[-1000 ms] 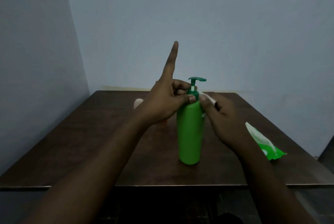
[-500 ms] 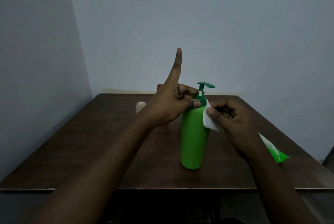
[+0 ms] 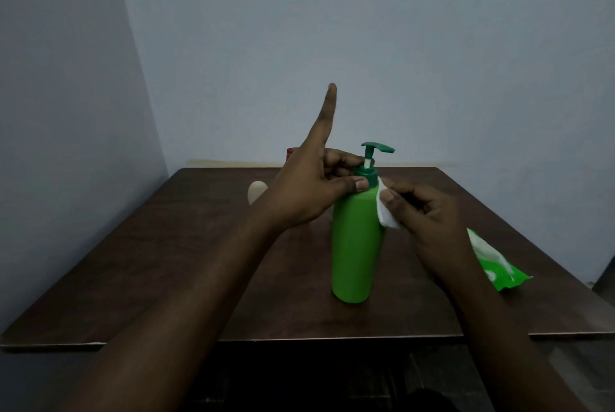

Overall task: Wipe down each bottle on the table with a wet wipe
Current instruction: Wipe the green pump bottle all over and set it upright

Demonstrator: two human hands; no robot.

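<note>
A tall green pump bottle (image 3: 354,245) stands upright near the middle of the dark wooden table (image 3: 166,262). My left hand (image 3: 306,192) pinches its dark green collar between thumb and fingers, with the index finger pointing straight up. My right hand (image 3: 429,222) presses a folded white wet wipe (image 3: 384,208) against the bottle's right shoulder. Behind my left hand, a beige bottle top (image 3: 257,191) and a red cap (image 3: 291,152) show, mostly hidden.
A green and white pack of wet wipes (image 3: 496,262) lies on the table to the right, behind my right wrist. The table sits in a corner, with walls to the left and behind. Its front edge runs just below my forearms.
My right hand brought the wipe from the bottle's neck out to its right shoulder, where the wipe now shows. My left hand kept its hold on the collar.
</note>
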